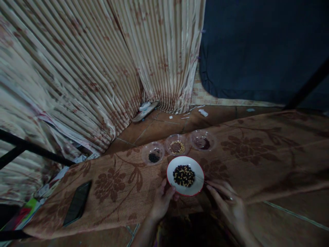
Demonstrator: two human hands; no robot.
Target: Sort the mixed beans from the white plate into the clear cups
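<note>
1. A round white bowl with a red rim (197,164) sits below the centre of the frame, holding a mix of small black and pale-yellow beans (183,176). Whether it rests on the cloth or is slightly raised cannot be told.
2. The left hand (163,199), partly closed, grips the bowl's lower-left edge, thumb at the rim.
3. The right hand (228,200), fingers curled at the bowl's right, appears to pinch a thin, dark, stick-like tool (219,189); its exact kind is too dim to tell.
4. The step in hand looks like working through the mixed beans; the next move seems to call for a steady rim and a light, precise tip.
5. Just above the bowl stand three clear round plastic cups: black beans in the left cup (148,149), yellow in the middle cup (169,140), dark reddish contents in the right cup (213,140).
6. Beneath lies a brown flower-patterned cloth (102,212), with a black rectangular phone (77,202) at lower left.
7. A striped, flowered curtain (159,51) fills the upper left.
</note>
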